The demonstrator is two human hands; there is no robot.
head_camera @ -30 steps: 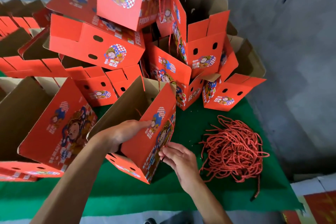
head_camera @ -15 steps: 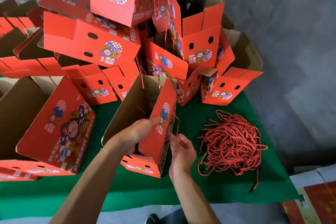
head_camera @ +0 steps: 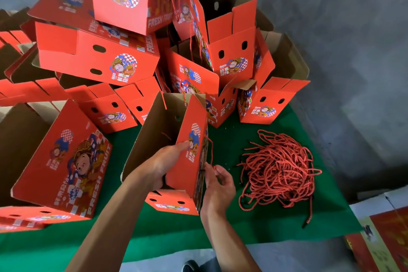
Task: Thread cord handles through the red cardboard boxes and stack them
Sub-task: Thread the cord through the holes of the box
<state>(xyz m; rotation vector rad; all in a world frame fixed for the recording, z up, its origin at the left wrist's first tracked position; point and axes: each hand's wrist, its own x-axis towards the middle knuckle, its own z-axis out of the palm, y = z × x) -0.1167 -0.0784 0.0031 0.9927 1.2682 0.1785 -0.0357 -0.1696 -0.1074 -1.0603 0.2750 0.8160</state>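
One open red box point(head_camera: 189, 161) gripped by left hand point(head_camera: 163, 165), right hand point(head_camera: 217, 185) fingers pinching a cord point(head_camera: 210, 150) beside it.

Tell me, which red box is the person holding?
The open box in the middle front, tilted above the green cloth. The left hand grips its wall; the right hand pinches a cord beside it. The others are untouched.
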